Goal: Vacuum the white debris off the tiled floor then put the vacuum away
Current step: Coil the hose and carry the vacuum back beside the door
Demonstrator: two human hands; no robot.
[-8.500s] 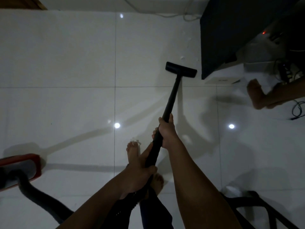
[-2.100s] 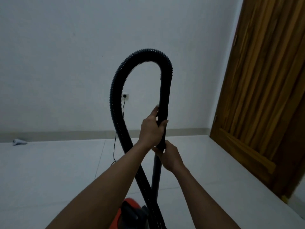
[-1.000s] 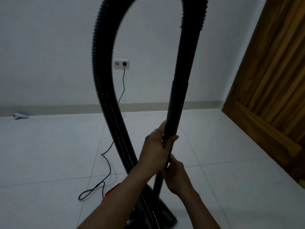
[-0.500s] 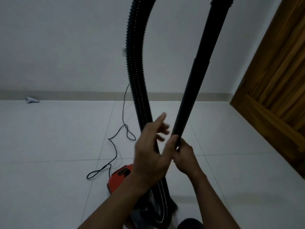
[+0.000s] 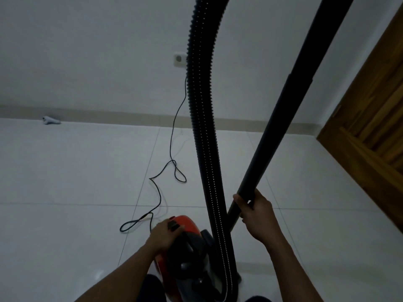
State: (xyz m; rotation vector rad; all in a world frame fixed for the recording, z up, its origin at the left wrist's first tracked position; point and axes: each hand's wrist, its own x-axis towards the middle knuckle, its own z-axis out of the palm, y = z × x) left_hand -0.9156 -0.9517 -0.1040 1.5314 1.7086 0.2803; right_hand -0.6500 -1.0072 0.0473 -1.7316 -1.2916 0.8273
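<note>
The red vacuum canister [image 5: 189,225] stands on the white tiled floor [image 5: 65,182] at the bottom centre. My left hand [image 5: 162,235] lies on its top, with thumb and fingers closed around the front end of the black carry handle [image 5: 185,245]. My right hand [image 5: 257,216] grips the black wand [image 5: 281,123], which stands tilted up to the right and runs out of the top of the view. The ribbed black hose [image 5: 201,127] rises from the canister beside it. No white debris shows on the tiles near me.
The black power cord [image 5: 172,147] loops over the floor up to a wall socket [image 5: 180,59]. A wooden door [image 5: 370,110] fills the right side. A small white object [image 5: 51,120] lies by the far skirting at the left.
My left hand has let go of the wand and dropped onto the canister's handle. My right hand still holds the wand, and the view has tipped further down.
</note>
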